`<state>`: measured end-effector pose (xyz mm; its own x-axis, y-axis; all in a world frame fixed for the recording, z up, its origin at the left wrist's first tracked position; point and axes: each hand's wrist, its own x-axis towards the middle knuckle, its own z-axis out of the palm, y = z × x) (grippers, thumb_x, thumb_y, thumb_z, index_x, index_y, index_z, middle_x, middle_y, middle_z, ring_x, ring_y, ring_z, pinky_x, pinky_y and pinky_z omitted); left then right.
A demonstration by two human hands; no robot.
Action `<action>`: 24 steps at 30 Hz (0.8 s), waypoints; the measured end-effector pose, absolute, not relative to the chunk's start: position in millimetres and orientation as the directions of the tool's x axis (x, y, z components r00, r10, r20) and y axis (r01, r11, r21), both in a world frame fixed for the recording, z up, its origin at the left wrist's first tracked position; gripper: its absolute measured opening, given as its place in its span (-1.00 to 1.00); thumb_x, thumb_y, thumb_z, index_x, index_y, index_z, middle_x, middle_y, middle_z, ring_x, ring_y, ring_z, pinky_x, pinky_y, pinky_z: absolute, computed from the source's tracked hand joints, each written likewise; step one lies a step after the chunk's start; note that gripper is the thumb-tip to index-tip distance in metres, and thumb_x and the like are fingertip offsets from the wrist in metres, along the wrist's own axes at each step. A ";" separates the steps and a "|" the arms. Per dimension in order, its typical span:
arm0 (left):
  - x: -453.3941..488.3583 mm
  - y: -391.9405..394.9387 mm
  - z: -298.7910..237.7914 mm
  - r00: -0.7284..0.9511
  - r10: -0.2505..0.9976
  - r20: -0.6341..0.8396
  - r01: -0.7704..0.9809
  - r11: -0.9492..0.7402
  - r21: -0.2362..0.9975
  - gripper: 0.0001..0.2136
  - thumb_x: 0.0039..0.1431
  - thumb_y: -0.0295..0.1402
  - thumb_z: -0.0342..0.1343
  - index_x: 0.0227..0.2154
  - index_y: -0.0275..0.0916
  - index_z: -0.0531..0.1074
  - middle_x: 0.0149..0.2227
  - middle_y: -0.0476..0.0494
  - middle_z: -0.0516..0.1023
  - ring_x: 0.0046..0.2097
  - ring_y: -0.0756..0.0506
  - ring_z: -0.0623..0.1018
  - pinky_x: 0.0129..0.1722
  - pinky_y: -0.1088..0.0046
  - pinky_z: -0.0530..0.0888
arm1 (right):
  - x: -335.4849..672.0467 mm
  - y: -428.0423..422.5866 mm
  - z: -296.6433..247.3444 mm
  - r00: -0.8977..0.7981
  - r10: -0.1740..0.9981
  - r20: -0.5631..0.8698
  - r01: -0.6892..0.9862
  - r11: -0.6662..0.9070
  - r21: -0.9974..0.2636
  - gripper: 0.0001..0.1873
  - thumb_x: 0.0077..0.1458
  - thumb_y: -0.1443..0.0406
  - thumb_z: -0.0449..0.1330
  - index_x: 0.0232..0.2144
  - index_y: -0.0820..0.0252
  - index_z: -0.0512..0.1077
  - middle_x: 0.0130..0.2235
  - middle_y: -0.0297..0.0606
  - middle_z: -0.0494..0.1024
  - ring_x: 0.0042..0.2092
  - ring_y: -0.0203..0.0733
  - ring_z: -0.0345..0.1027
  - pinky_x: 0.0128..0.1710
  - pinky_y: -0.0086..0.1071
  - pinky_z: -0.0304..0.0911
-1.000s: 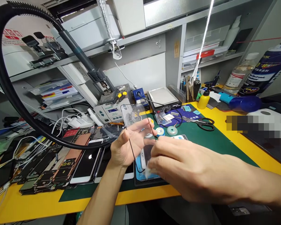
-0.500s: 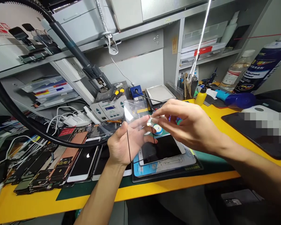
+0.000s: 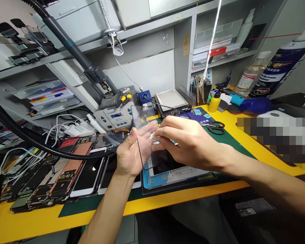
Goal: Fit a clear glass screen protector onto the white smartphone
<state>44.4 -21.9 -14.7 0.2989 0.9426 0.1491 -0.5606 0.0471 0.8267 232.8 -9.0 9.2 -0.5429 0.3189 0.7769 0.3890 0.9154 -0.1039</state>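
My left hand point(image 3: 129, 154) grips a clear glass panel with a thin black border point(image 3: 141, 159) by its edges, thumb on the near side and fingers on the far side. The panel stands tilted above the mat. My right hand point(image 3: 190, 142) is closed, its fingertips pinching a small white wad like a wipe point(image 3: 152, 136) against or just in front of the glass; contact is hard to tell. Below the hands lies a white-framed phone with a dark screen point(image 3: 167, 166), partly covered by my right hand. It rests on a blue and grey sheet point(image 3: 155, 180).
Phones and bare phone parts point(image 3: 73, 162) lie in rows at the left. A black lamp hose point(image 3: 48, 149) arcs over them. Scissors point(image 3: 215, 128), a yellow bottle point(image 3: 214, 102) and a spray can point(image 3: 277, 67) are at the right. A control box point(image 3: 114, 117) stands behind.
My right hand has moved left and slightly down, bringing the white wad across the glass. Scissors and a blue card behind it now show. The camera view has shifted slightly.
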 end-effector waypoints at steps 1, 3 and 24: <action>43.9 -21.9 -14.5 0.279 0.950 0.142 -0.566 0.043 0.823 -0.50 0.23 -0.03 0.14 0.00 -0.39 0.54 0.01 -0.43 0.56 0.12 -0.39 0.50 -0.01 0.09 0.56 | 233.3 -11.4 8.9 -0.564 0.316 0.763 0.368 0.923 -0.110 -0.81 0.22 0.50 0.09 -0.35 0.32 0.49 -0.37 -0.22 0.40 -0.38 -0.26 0.19 -0.39 -0.39 0.19; 43.5 -22.0 -13.5 0.242 0.962 0.125 -0.579 0.040 0.815 -0.49 0.22 -0.02 0.15 -0.02 -0.40 0.56 -0.01 -0.41 0.58 0.11 -0.36 0.52 0.01 0.15 0.55 | 234.7 -16.3 8.0 -0.604 0.311 0.734 0.332 0.935 -0.124 -0.81 0.22 0.50 0.09 -0.32 0.32 0.50 -0.34 -0.18 0.43 -0.35 -0.24 0.24 -0.36 -0.39 0.23; 41.6 -23.9 -13.3 0.371 0.919 0.134 -0.550 0.101 0.829 -0.41 0.12 0.06 0.19 -0.04 -0.40 0.58 -0.04 -0.40 0.57 0.00 -0.35 0.53 -0.30 0.23 0.61 | 245.5 -1.9 23.1 -0.327 0.574 0.751 0.367 0.809 -0.459 -0.93 0.20 0.38 0.26 -0.29 0.26 0.57 -0.38 -0.27 0.53 -0.40 -0.32 0.32 -0.40 -0.42 0.23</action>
